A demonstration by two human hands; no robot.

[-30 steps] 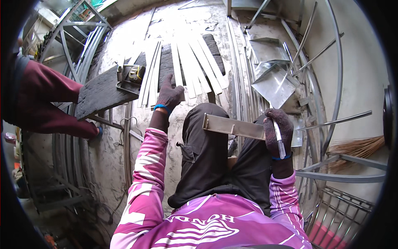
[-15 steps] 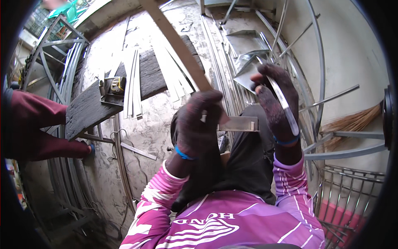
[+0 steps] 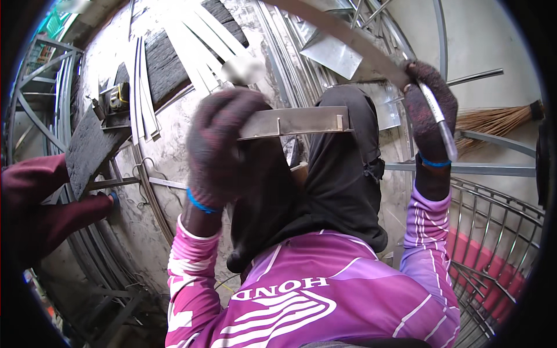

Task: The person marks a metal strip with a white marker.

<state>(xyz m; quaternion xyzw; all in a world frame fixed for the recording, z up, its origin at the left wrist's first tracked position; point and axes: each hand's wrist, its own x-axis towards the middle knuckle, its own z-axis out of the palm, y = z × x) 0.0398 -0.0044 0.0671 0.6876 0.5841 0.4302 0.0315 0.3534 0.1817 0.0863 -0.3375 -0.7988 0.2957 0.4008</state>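
Note:
My right hand (image 3: 430, 107), in a dark knitted glove, is closed on the end of a long flat metal strip (image 3: 348, 37) that runs up and left out of view. A slim silver pen-like tool (image 3: 434, 107) lies along the same hand, caught by its fingers. My left hand (image 3: 217, 145), gloved alike, hovers over my left thigh with fingers curled and smeared by motion. Just right of it, a short metal channel piece (image 3: 301, 122) with small upright tabs sits above my knees; the hand overlaps its left end, and whether they touch I cannot tell.
Pale metal strips (image 3: 197, 49) lie on a dark plank (image 3: 165, 61), with a tape measure (image 3: 119, 95) farther left. Another person's leg (image 3: 69, 214) is at the left. Long metal bars (image 3: 284, 52), sheet metal (image 3: 333, 55), a broom (image 3: 499, 123) and a wire rack (image 3: 493, 209) stand around.
The long strip has passed from my left hand to my right, which moved right and up. My left hand has moved left, off the strip. The channel piece appears higher in view.

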